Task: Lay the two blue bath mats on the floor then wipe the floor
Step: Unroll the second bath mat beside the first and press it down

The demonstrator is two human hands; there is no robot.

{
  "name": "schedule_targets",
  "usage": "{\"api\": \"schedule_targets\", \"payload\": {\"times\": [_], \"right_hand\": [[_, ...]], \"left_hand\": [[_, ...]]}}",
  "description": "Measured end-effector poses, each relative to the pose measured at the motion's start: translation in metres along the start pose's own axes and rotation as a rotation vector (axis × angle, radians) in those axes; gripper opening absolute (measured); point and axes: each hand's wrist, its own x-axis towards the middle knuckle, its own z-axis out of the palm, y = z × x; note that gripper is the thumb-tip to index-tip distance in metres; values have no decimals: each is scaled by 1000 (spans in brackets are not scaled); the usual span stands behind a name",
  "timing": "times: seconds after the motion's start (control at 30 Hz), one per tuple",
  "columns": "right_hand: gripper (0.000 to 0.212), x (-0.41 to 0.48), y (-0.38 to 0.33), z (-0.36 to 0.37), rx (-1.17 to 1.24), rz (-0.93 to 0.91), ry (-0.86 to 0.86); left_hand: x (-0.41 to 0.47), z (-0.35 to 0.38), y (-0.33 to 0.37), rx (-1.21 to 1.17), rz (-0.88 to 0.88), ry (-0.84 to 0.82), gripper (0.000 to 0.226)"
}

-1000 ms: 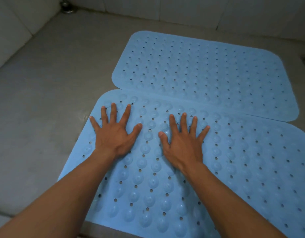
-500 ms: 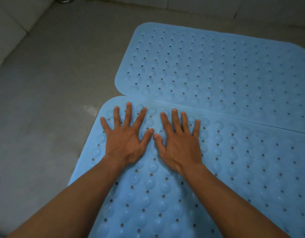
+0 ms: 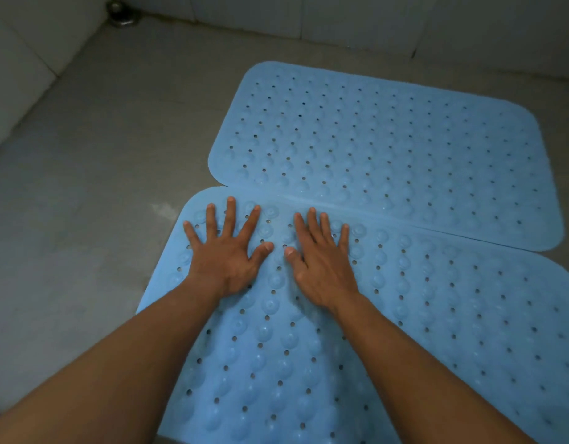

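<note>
The left hand (image 3: 227, 251) and right hand (image 3: 321, 262) lay flat, fingers spread and grasping nothing, on the near blue bath mat (image 3: 437, 331), whose far edge touched the far blue bath mat (image 3: 389, 149).

**Floor surface and items resting on it**

The floor (image 3: 94, 174) is grey, matte and tiled, bounded by light tiled walls at its far and left edges. A metal fitting (image 3: 121, 17) sits at the far left corner. Two blue perforated bath mats lie flat on it. The far mat (image 3: 389, 145) lies nearer the far edge. The near mat (image 3: 453, 315) adjoins it, their long edges touching or slightly overlapping.
</note>
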Motion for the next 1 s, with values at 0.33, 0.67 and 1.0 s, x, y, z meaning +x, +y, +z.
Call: {"api": "schedule_targets", "payload": {"times": [0.33,0.67,1.0], "right_hand": [[60,-76,111,-49,121,68,230],[77,-159,239,-60,-90,539,170],[71,-150,254,-50,-159,483,227]], "left_hand": [[-34,-1,100,-39,-32,82,64],[-49,43,237,3,219,50,80],[-49,50,246,9,158,94,80]]}}
